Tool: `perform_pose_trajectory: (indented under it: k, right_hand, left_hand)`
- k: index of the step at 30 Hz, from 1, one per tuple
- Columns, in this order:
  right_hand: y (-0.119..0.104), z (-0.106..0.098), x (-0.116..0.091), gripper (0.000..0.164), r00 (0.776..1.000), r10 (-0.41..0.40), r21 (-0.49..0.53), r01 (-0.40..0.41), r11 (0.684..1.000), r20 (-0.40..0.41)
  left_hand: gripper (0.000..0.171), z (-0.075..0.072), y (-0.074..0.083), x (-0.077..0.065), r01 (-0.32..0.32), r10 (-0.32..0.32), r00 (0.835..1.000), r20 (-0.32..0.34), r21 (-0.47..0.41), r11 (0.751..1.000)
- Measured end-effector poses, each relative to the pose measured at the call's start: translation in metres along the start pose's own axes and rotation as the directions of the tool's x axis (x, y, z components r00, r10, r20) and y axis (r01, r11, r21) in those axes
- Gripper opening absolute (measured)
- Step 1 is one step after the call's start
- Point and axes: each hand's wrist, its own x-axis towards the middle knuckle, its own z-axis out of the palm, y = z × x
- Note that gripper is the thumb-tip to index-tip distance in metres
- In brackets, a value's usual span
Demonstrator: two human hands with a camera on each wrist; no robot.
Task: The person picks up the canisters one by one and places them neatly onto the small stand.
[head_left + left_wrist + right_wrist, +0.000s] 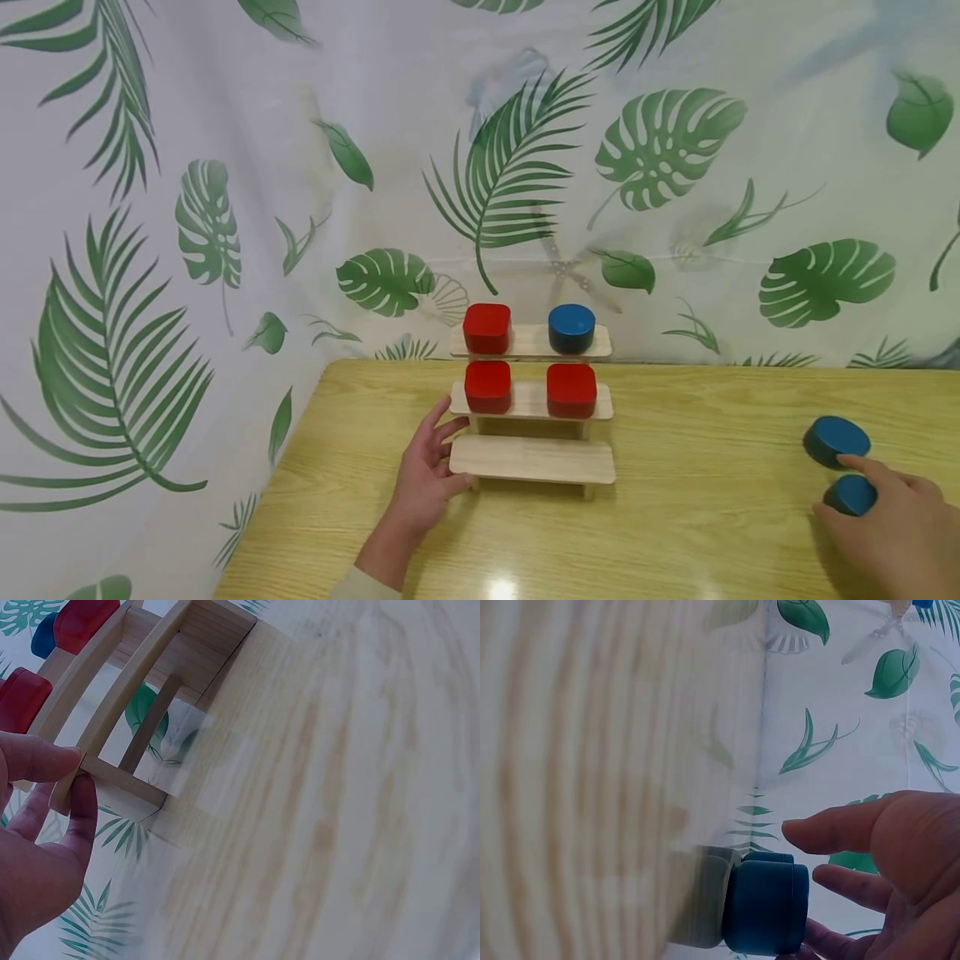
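A three-tier wooden stand (pixel 532 460) stands at the middle of the table. My left hand (pixel 426 479) is at its left end; in the left wrist view, thumb and fingers pinch the end of a plank (pixel 112 712). Red rounded-square boxes sit on the top tier (pixel 487 328) at left and on the middle tier at left (pixel 488 387) and right (pixel 572 391). A blue round box (pixel 572 328) is at the top right. My right hand (pixel 900 517) reaches over the nearer blue box (pixel 851 495), fingers spread close over its lid, thumb apart from it.
Another blue round box (pixel 836 442) lies just behind the nearer one, at the right side of the wooden table (pixel 697 467). A white leaf-patterned cloth (pixel 405 167) hangs behind the table and along its left side.
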Motion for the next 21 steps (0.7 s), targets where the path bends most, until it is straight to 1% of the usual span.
perform_pose_trajectory:
  k: [4, 11, 17, 19, 21]
  right_hand:
    - [0.003, 0.000, 0.002, 0.076, 1.000, -0.009, -0.001, 0.009, 1.000, 0.018]
    - [0.010, 0.006, 0.006, 0.067, 0.999, -0.029, 0.058, 0.028, 0.998, 0.015]
    - [0.010, 0.009, 0.007, 0.067, 0.999, -0.008, 0.072, 0.006, 0.997, 0.033]
    - [0.012, 0.009, 0.007, 0.066, 0.999, -0.020, 0.078, 0.017, 0.997, 0.034]
    - [0.014, 0.008, 0.009, 0.065, 0.998, -0.053, 0.087, 0.051, 0.995, 0.020]
  left_hand:
    - [0.105, 0.001, 0.000, 0.001, 0.004, -0.004, 1.000, -0.007, -0.008, 1.000]
    - [0.106, 0.000, -0.001, 0.001, 0.010, -0.010, 1.000, -0.014, -0.010, 1.000]
    - [0.104, 0.001, 0.000, 0.001, -0.005, 0.005, 1.000, -0.008, 0.007, 1.000]
    - [0.103, 0.001, 0.000, 0.001, -0.006, 0.006, 1.000, -0.006, 0.008, 1.000]
    - [0.103, 0.001, 0.001, 0.002, -0.007, 0.007, 1.000, -0.007, 0.006, 1.000]
